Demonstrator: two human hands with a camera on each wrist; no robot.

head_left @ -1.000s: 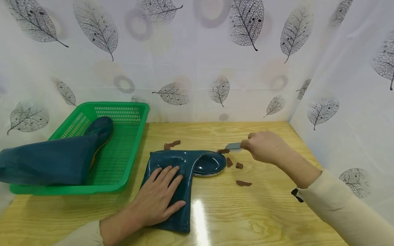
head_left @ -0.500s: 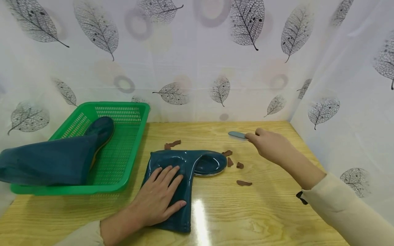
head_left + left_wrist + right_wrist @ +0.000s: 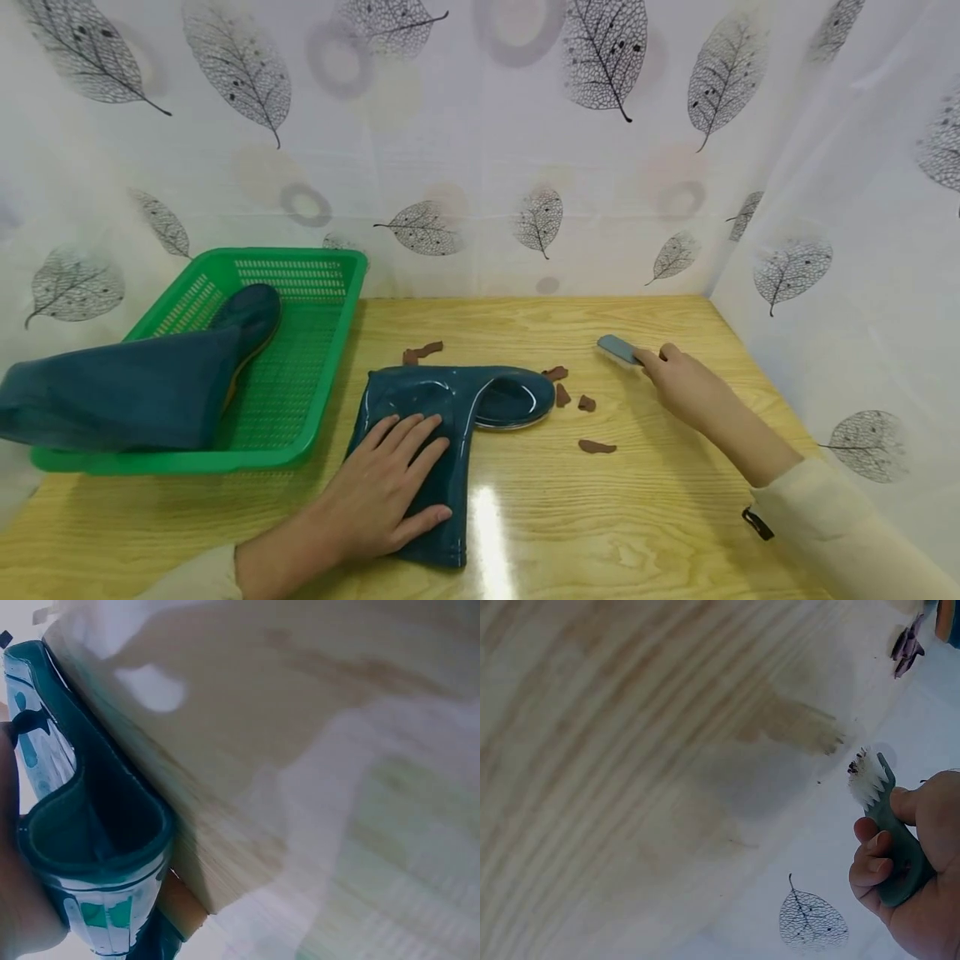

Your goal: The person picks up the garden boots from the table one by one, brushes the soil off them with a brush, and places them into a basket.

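Note:
A dark teal rubber boot point(image 3: 517, 402) lies on its side on the wooden table, its toe pointing right. My left hand point(image 3: 390, 483) rests on the boot's shaft with fingers spread. In the left wrist view the boot's open top point(image 3: 97, 832) shows beside that hand. My right hand point(image 3: 686, 387) grips a grey-green brush point(image 3: 618, 348) by its handle, above the table to the right of the toe. White bristles point(image 3: 866, 780) with dark specks at their tips show in the right wrist view, the fingers curled round the handle.
Brown flakes point(image 3: 597, 447) lie scattered near the toe, and more brown pieces point(image 3: 427, 349) sit behind the shaft. A green basket point(image 3: 318, 400) on the left holds a second boot point(image 3: 120, 392), its shaft over the rim. A leaf-patterned curtain point(image 3: 480, 167) encloses the table's back and sides.
My right hand has drawn the brush away from the flakes at the toe, first up and then further right, turning its bristles downward. My left hand has shifted slightly down the shaft.

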